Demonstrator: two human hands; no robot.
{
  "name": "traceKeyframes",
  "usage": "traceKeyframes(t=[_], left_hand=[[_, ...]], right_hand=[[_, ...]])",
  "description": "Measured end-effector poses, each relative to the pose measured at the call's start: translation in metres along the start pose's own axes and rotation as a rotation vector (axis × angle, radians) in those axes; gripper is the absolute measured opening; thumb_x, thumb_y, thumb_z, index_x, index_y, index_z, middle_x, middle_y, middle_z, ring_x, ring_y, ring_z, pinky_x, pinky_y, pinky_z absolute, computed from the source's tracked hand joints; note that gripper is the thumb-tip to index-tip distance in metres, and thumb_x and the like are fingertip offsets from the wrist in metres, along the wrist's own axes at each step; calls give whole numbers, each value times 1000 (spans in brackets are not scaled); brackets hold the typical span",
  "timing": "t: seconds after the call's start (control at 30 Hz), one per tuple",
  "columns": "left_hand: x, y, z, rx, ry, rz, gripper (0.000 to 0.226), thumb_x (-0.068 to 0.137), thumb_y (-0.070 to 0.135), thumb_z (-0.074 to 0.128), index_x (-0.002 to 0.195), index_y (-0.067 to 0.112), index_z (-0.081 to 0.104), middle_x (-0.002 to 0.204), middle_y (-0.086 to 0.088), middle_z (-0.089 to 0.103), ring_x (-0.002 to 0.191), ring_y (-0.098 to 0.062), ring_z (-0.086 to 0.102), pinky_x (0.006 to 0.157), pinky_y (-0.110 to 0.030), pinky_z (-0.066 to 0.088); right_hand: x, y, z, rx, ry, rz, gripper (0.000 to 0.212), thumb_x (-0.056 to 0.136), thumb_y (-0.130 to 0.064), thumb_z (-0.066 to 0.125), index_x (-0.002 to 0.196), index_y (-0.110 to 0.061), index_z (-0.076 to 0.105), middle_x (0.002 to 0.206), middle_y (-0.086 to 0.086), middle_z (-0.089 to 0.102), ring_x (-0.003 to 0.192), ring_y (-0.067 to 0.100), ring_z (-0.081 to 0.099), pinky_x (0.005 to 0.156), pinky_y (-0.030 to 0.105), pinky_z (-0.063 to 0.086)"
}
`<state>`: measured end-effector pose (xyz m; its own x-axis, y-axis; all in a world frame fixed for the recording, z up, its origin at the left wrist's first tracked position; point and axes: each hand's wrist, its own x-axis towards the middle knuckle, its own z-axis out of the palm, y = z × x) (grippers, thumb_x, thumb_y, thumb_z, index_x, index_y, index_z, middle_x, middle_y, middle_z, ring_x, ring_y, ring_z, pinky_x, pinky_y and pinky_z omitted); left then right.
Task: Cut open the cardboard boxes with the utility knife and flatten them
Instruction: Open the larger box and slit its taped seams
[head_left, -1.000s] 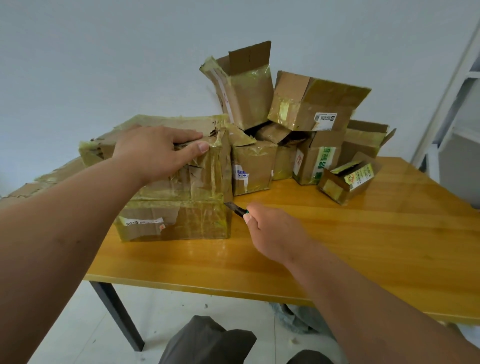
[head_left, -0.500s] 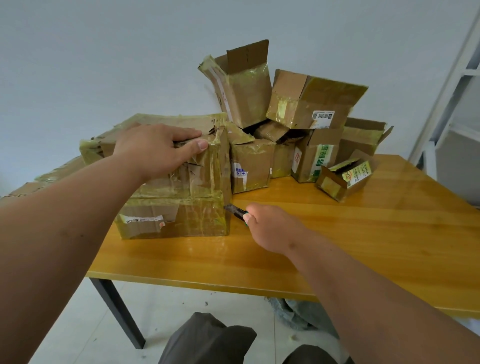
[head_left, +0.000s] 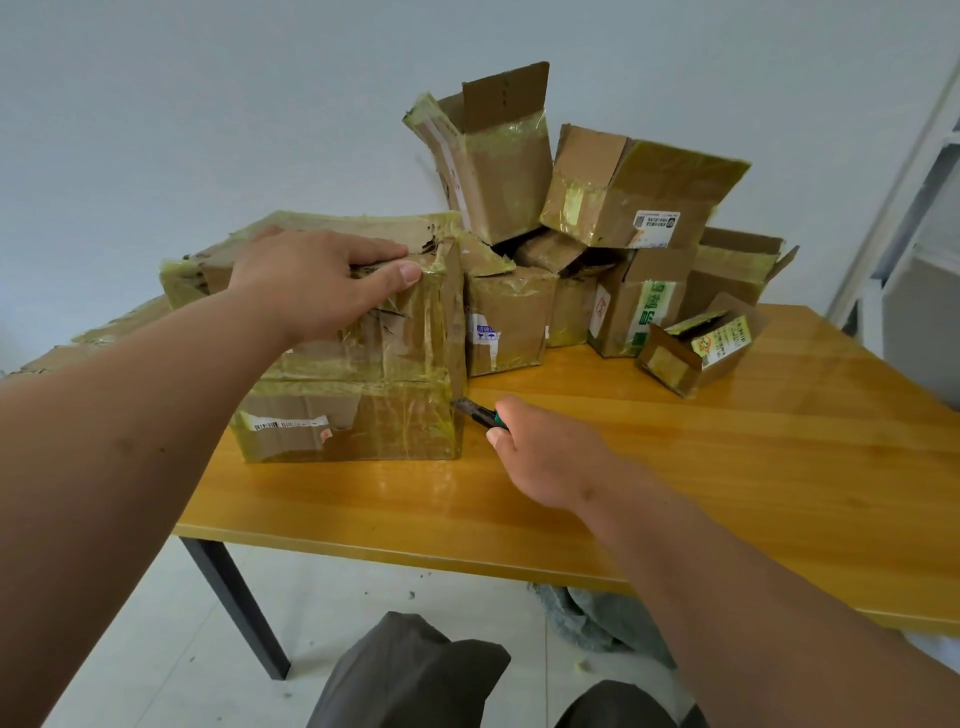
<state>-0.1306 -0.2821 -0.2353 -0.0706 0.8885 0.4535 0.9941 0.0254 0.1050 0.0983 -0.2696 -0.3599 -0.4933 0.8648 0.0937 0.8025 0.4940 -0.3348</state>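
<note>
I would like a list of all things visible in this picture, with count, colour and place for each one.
large taped brown cardboard box: one, brown with yellowish tape, front left of the table, under the left hand.
pile of smaller cardboard boxes: about eight, brown, taped, back of the table against the wall.
flattened cardboard: count unclear, brown, far left behind the large box.
utility knife: one, dark with green, tip at the large box's lower right corner.
wooden table: one, orange-yellow top, dark legs.
grey cloth: one, on the floor under the table.
left hand: grips the large box's top edge.
right hand: holds the knife.
</note>
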Motion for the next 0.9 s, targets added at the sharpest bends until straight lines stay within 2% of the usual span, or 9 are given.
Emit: traceKeyframes(t=[0.3,0.5,0.57,0.63,0.7,0.77,0.83,0.9], left_hand=[[1,2,-1,-3,-3,13,63,78,82,25,130,55,50,132,10,61,122,-25,53,73,-31,37],[1,2,0,3,-8,19,62,79,82,25,130,55,50,132,10,61,123,-24,53,75,-31,38],[2,1,1,-14,-8,11,63,78,83,25,128,56,51,131,11,61,122,-23,53,75,-31,40],[1,-1,1,-33,-6,0,63,77,84,25,128,56,52,131,11,61,122,-22,53,77,-33,44],[1,-4,2,-41,6,-2,64,77,85,25,127,56,52,130,12,62,123,-22,53,82,-35,46],[1,-5,3,-39,0,9,67,75,90,23,127,57,52,129,11,62,122,-23,54,85,-37,47],[3,-5,3,-33,1,20,69,75,91,22,127,57,51,128,11,63,121,-24,55,85,-38,48],[4,-6,3,-34,4,17,66,76,88,23,127,57,52,128,11,63,121,-23,55,84,-36,48]], right_hand=[[-1,1,1,-42,-22,-14,11,106,-34,38,101,-26,42,82,-3,55,70,12,53,59,31,44],[-5,-2,0,-89,-43,7,11,106,-34,39,105,-24,44,83,-4,55,71,11,55,58,27,41],[-11,-2,0,-179,-78,-11,11,105,-32,41,100,-24,45,82,-4,56,69,10,54,64,28,44],[-17,-3,3,-314,-109,-49,11,104,-30,43,94,-25,44,80,-4,57,70,10,54,78,35,47],[-16,-2,3,-325,-125,-48,11,104,-29,43,93,-25,44,79,-4,57,72,11,54,89,40,44],[-15,-1,2,-271,-131,-10,12,104,-31,42,94,-25,45,80,-4,56,72,10,53,83,37,43],[-14,1,0,-207,-91,19,14,105,-34,40,95,-25,44,79,-5,53,69,9,50,65,29,39],[-14,2,-1,-196,-24,3,15,106,-36,38,96,-26,41,76,-6,51,64,8,48,56,27,32]])
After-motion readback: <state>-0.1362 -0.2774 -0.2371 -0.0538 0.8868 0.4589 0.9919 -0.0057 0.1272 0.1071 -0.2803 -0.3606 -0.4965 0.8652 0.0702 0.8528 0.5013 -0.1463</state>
